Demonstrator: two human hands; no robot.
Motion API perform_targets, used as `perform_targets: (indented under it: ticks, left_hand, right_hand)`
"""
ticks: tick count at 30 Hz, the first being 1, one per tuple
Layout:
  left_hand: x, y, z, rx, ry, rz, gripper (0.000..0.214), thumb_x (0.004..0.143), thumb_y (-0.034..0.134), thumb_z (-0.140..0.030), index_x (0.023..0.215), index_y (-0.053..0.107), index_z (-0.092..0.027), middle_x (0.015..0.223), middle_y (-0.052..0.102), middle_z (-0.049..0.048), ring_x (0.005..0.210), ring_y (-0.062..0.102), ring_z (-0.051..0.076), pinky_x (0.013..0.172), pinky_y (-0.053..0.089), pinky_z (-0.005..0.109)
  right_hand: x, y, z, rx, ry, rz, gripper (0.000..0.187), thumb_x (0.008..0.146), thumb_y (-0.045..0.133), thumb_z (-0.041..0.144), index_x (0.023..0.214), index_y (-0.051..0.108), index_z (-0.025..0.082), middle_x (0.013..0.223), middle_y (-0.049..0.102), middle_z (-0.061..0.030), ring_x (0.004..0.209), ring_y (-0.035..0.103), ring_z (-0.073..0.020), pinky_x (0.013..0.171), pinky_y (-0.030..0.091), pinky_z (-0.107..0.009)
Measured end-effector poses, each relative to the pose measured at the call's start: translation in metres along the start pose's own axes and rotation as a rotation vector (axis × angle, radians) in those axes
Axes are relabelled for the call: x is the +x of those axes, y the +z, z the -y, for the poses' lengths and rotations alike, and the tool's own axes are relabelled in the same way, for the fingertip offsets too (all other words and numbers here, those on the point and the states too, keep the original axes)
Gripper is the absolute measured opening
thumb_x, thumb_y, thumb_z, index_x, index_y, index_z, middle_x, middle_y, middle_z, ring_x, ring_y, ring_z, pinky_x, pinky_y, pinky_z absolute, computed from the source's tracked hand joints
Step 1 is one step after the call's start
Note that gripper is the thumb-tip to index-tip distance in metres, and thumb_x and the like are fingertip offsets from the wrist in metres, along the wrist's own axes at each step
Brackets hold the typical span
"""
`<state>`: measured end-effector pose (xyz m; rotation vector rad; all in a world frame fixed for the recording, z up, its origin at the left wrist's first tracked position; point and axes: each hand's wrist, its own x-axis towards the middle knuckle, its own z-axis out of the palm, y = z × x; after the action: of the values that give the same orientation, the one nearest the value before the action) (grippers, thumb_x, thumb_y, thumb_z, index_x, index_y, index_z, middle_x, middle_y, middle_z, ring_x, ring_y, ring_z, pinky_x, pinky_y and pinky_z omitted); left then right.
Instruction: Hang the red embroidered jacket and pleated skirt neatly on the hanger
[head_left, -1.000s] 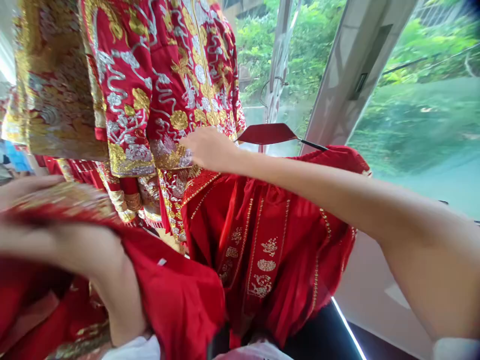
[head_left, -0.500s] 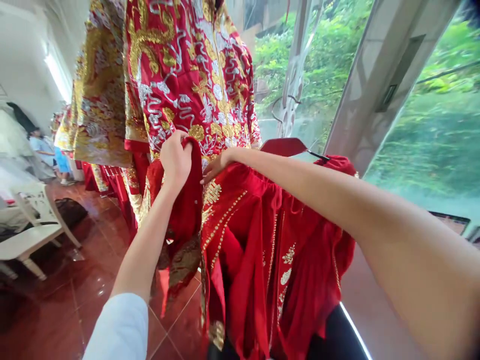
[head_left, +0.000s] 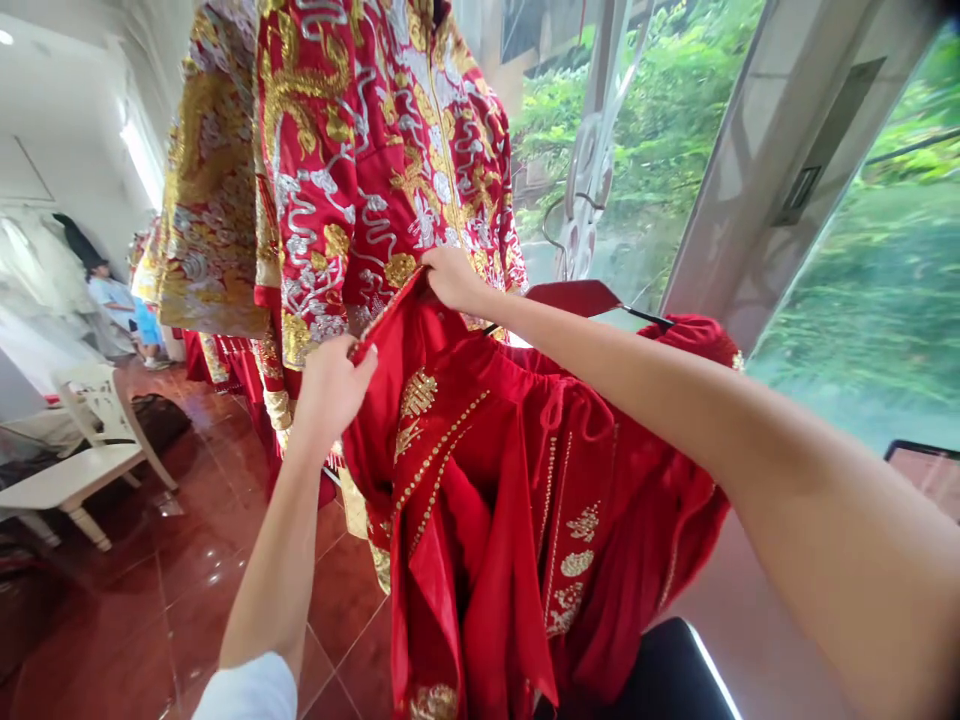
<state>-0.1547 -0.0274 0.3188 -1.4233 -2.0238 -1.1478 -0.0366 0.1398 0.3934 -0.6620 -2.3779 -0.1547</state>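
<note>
A red skirt (head_left: 487,480) with gold embroidery, bead lines and a drawstring bow hangs by its waist from a hanger (head_left: 574,297). My left hand (head_left: 335,385) pinches the skirt's edge on the left. Higher up, my right hand (head_left: 452,278) is closed on the same skirt's upper edge, its fingertips partly hidden by the hand itself. Between both hands the cloth is drawn out in a slanting line. Just behind hangs a red jacket (head_left: 382,170) covered in gold and silver embroidery.
More embroidered garments (head_left: 210,190) hang to the left. A white chair (head_left: 97,450) stands on the red tiled floor (head_left: 217,600). Windows (head_left: 652,150) fill the right side, and a dark-topped object (head_left: 679,670) is at the lower right. A person (head_left: 112,300) is in the far background.
My right hand has risen and now grips the skirt's upper edge. My left hand has moved down and left, pulling the cloth outward; the fold it held has opened out.
</note>
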Motion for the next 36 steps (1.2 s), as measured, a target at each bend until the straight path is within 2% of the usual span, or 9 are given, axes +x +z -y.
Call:
perform_targets:
  ticks: [4, 8, 12, 15, 18, 25, 28, 32, 36]
  left_hand:
    - [-0.076, 0.002, -0.05, -0.14, 0.026, -0.143, 0.025, 0.086, 0.05, -0.031, 0.103, 0.064, -0.018, 0.087, 0.069, 0.0049, 0.076, 0.063, 0.021, 0.076, 0.049, 0.034]
    - [-0.133, 0.048, -0.093, -0.237, 0.123, -0.242, 0.05, 0.085, 0.056, -0.022, 0.134, 0.05, -0.024, 0.113, 0.065, 0.0091, 0.106, 0.06, 0.025, 0.094, 0.048, 0.037]
    - [-0.112, 0.095, -0.064, -0.155, 0.068, -0.314, 0.055, 0.085, 0.046, -0.009, 0.137, 0.046, -0.023, 0.112, 0.066, 0.0106, 0.11, 0.059, 0.026, 0.098, 0.045, 0.04]
    - [-0.077, 0.11, -0.033, -0.128, -0.046, -0.316, 0.051, 0.085, 0.049, -0.013, 0.135, 0.045, -0.025, 0.12, 0.064, 0.0111, 0.112, 0.06, 0.028, 0.094, 0.048, 0.041]
    - [-0.074, 0.119, -0.038, -0.164, -0.157, -0.293, 0.039, 0.088, 0.049, -0.02, 0.127, 0.048, -0.021, 0.117, 0.064, 0.0128, 0.102, 0.064, 0.029, 0.086, 0.05, 0.04]
    - [-0.115, 0.167, -0.093, -0.09, 0.111, 0.023, 0.014, 0.084, 0.052, -0.013, 0.097, 0.057, -0.016, 0.095, 0.063, 0.0126, 0.091, 0.061, 0.028, 0.078, 0.05, 0.039]
    - [-0.113, 0.181, -0.078, -0.03, 0.123, -0.042, 0.019, 0.081, 0.054, -0.006, 0.096, 0.057, -0.016, 0.093, 0.063, 0.0097, 0.087, 0.06, 0.025, 0.075, 0.05, 0.036]
    - [-0.124, 0.185, -0.053, -0.165, 0.302, -0.143, 0.014, 0.087, 0.047, -0.011, 0.079, 0.054, -0.019, 0.077, 0.059, 0.0061, 0.073, 0.057, 0.02, 0.068, 0.048, 0.031]
    - [-0.131, 0.194, -0.042, -0.24, 0.348, -0.059, 0.017, 0.084, 0.046, -0.01, 0.073, 0.052, -0.021, 0.073, 0.059, 0.0053, 0.069, 0.057, 0.019, 0.064, 0.046, 0.029]
  right_hand:
    - [-0.021, -0.027, -0.005, 0.146, -0.255, 0.005, 0.037, 0.08, 0.032, 0.0, 0.098, 0.063, 0.011, 0.1, 0.064, -0.0068, 0.092, 0.055, -0.0151, 0.085, 0.038, -0.025]
    - [-0.043, -0.04, -0.01, 0.147, -0.284, 0.049, 0.028, 0.083, 0.035, 0.003, 0.09, 0.06, 0.012, 0.092, 0.064, -0.0054, 0.085, 0.053, -0.0137, 0.081, 0.039, -0.026]
    - [-0.052, -0.045, -0.025, -0.011, -0.264, 0.148, 0.032, 0.079, 0.034, -0.002, 0.085, 0.061, 0.014, 0.086, 0.063, -0.0054, 0.081, 0.051, -0.0143, 0.079, 0.039, -0.027]
    - [-0.056, -0.047, -0.039, -0.145, -0.257, 0.225, 0.033, 0.08, 0.034, -0.001, 0.084, 0.063, 0.013, 0.08, 0.062, -0.0066, 0.074, 0.05, -0.0147, 0.076, 0.038, -0.029]
    - [-0.059, -0.045, -0.045, -0.177, -0.226, 0.19, 0.035, 0.081, 0.034, 0.001, 0.087, 0.067, 0.01, 0.081, 0.064, -0.0093, 0.071, 0.05, -0.0142, 0.071, 0.038, -0.029]
    - [-0.064, -0.046, -0.041, 0.113, -0.243, 0.233, 0.058, 0.069, 0.034, -0.004, 0.11, 0.071, 0.013, 0.108, 0.071, -0.007, 0.078, 0.058, -0.0116, 0.075, 0.041, -0.027]
    - [-0.061, -0.048, -0.042, 0.165, -0.241, 0.304, 0.058, 0.063, 0.037, -0.003, 0.104, 0.075, 0.013, 0.103, 0.073, -0.0069, 0.078, 0.06, -0.0118, 0.073, 0.042, -0.027]
    - [-0.063, -0.045, -0.043, 0.269, -0.218, 0.235, 0.044, 0.065, 0.042, 0.002, 0.089, 0.077, 0.01, 0.089, 0.074, -0.0082, 0.071, 0.059, -0.0118, 0.066, 0.042, -0.026]
    - [-0.076, -0.039, -0.047, 0.298, -0.273, 0.153, 0.041, 0.065, 0.045, 0.006, 0.088, 0.077, 0.011, 0.08, 0.072, -0.0062, 0.064, 0.054, -0.0098, 0.063, 0.041, -0.025]
